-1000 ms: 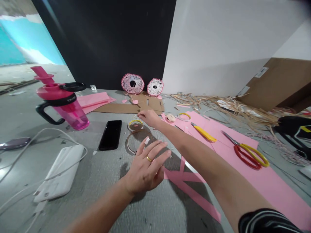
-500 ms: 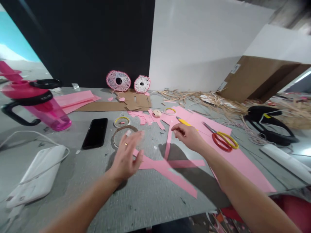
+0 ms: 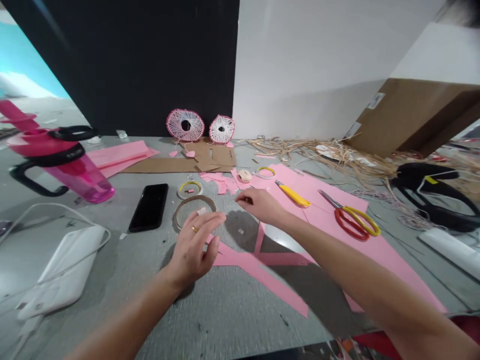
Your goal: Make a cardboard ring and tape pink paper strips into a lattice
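Observation:
My left hand (image 3: 197,245) hovers low over the table, its fingers stretched out and thumb apart. Beyond its fingertips lies a brown cardboard ring (image 3: 176,216), partly covered by the hand. A small white scrap (image 3: 201,210) shows by the fingers; whether it sticks to them or to the ring, I cannot tell. Crossed pink paper strips (image 3: 255,265) lie flat beside and below both hands. My right hand (image 3: 258,204) is above the table with fingers curled into a pinch, and anything between them is hidden. Its forearm passes over the strips and the pink sheet.
A yellow utility knife (image 3: 293,193) and scissors (image 3: 348,215) lie on a pink sheet (image 3: 393,280). A tape roll (image 3: 189,190), phone (image 3: 149,207), white power bank (image 3: 63,270) and pink bottle (image 3: 75,170) are leftward. Two string-wound rings (image 3: 185,125) stand at the back.
My right hand has moved left, away from the utility knife and toward my left hand, still curled. The left hand stays nearly in place. The view has shifted slightly.

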A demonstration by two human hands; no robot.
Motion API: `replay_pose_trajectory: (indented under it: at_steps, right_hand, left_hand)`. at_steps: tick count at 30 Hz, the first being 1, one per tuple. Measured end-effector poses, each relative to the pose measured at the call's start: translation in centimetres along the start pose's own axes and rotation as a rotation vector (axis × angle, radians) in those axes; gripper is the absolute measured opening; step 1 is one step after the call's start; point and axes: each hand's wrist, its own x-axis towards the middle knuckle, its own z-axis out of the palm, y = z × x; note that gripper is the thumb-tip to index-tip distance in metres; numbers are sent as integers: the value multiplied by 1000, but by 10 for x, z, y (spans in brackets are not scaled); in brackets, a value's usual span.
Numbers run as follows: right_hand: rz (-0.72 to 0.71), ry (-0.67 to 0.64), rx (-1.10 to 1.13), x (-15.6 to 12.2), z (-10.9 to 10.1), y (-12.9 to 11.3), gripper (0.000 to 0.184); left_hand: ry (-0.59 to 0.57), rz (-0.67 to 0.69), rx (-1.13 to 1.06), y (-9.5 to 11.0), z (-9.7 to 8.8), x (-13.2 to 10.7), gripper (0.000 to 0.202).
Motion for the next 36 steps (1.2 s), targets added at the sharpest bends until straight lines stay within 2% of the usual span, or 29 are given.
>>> replay_pose_trajectory:
  at_steps: [4, 6, 10, 14, 22, 29, 33, 36]
  right_hand:
    - [-91, -95, -74, 89, 25, -39, 19]
    - [-93, -135, -134, 123, 44, -56, 18]
    - [-67, -204, -239, 156, 78, -75, 21]
    - [-48, -221, -256, 159, 91, -79, 19]
    - [-19, -69, -43, 161, 75, -61, 14]
    - [66, -28, 189, 164, 80, -41, 12]
    - [101, 29, 294, 159, 77, -39, 20]
    - [103, 28, 406, 144, 68, -37, 28]
  left_hand:
    - [47, 15, -24, 1, -6, 0, 38]
    - [72, -1, -40, 0, -8, -1, 39]
    - [103, -45, -56, -3, -9, -1, 43]
    - [92, -102, -58, -2, -9, -2, 41]
    - [90, -67, -71, -1, -6, -3, 37]
    - [55, -87, -53, -1, -3, -2, 38]
    - [26, -92, -38, 0, -1, -3, 37]
    - [29, -42, -62, 1, -2, -4, 35]
